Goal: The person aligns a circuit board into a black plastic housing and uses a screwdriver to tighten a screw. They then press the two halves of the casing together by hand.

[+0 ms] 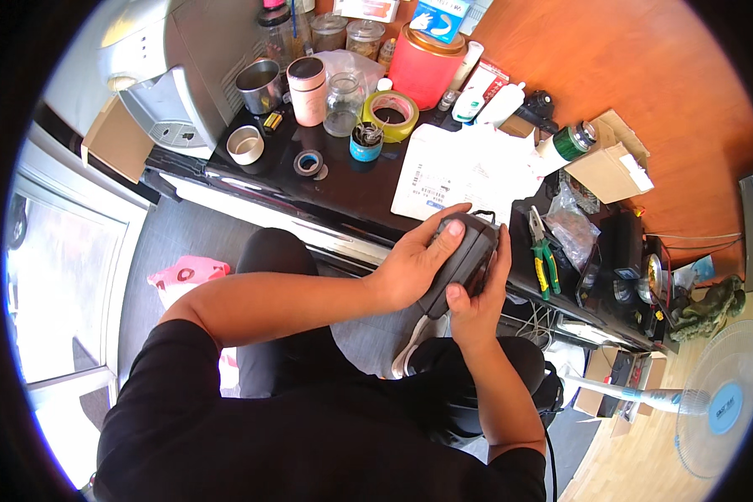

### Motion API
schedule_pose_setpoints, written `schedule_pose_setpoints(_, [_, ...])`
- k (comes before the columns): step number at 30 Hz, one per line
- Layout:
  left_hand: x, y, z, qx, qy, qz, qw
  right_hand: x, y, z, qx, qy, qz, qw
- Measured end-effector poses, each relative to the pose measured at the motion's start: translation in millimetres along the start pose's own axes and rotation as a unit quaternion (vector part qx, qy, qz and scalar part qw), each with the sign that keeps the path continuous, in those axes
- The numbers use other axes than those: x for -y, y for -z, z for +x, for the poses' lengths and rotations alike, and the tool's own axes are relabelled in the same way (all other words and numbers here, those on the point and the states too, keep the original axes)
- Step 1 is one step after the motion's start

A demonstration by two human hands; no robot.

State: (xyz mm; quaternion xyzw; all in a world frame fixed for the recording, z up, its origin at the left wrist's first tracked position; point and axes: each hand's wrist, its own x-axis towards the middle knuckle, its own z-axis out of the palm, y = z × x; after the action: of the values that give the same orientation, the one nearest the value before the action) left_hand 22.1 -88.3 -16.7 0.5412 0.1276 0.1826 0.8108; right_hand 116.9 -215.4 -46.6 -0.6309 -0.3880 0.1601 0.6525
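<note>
Between my two hands, just off the front edge of the black cabinet top, is a dark grey boxy case (467,261) with rounded edges, a seam along its side and a small black loop at the far end. My left hand (414,261) grips it from the left, thumb lying along its upper face. On the near right side, my right hand (484,303) holds it too, thumb near the lower end and fingers up the right side. White paper sheets (468,171) lie just beyond the case. To the right rest green-and-yellow pliers (545,255).
Several items crowd the cabinet top (343,197): a pink tumbler (307,90), glass jar (344,105), yellow tape roll (391,115), red canister (425,67) and open cardboard box (607,159). A water dispenser (171,100) stands left; a fan (724,406) is at lower right.
</note>
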Motion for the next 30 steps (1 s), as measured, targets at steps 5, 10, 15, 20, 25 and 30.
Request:
schedule_pose_setpoints(5, [4,-3,2,-0.02,-0.022,-0.04,0.999,26,8,11,0.019,-0.014,-0.055,0.998])
schedule_pose_setpoints(10, [2,-2,4,-0.002,0.006,-0.084,0.996,47,6,11,-0.003,-0.082,-0.091,0.992])
schedule_pose_setpoints(15, [8,0,5,-0.02,0.021,-0.102,0.994,39,9,8,-0.002,-0.083,-0.128,0.988])
schedule_pose_setpoints(20, [10,-1,7,-0.05,0.049,-0.07,0.995,48,12,12,0.005,-0.109,-0.194,0.975])
schedule_pose_setpoints(25, [10,-4,11,-0.075,0.099,-0.171,0.977,47,12,18,-0.016,-0.153,-0.134,0.979])
schedule_pose_setpoints(30, [14,-2,14,-0.092,0.117,-0.199,0.969,46,5,21,-0.017,-0.089,-0.31,0.946])
